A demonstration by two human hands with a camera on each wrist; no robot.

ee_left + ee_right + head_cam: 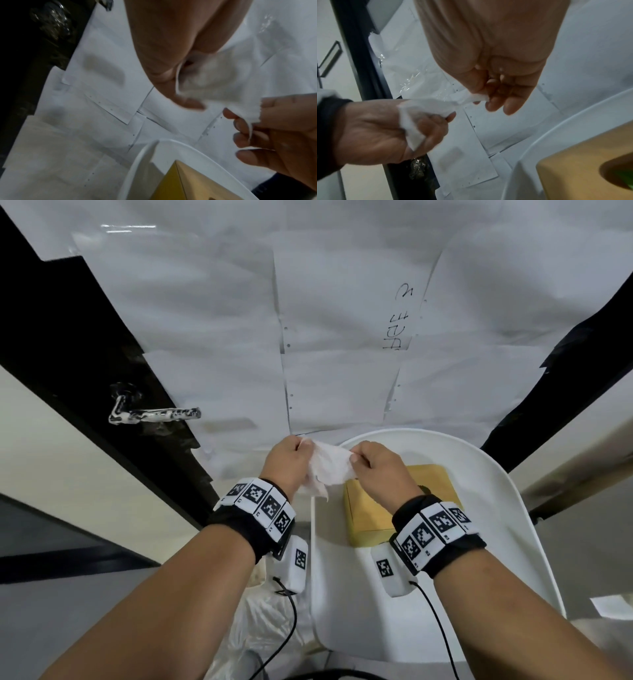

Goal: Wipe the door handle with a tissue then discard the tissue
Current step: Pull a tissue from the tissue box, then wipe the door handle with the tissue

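A crumpled white tissue [329,469] hangs between both hands in front of the paper-covered door. My left hand [287,463] grips its left part, with the tissue [412,119] bunched in the curled fingers. My right hand [373,463] pinches the right corner of the tissue [223,86] between thumb and fingers. The metal lever door handle [154,414] sticks out of the black door edge, up and to the left of the hands, untouched.
A white chair [479,474] stands under my right arm with a yellow tissue box [370,518] on its seat. A thin plastic bag [260,628] lies on the floor beside the chair. White paper sheets [342,354] cover the door.
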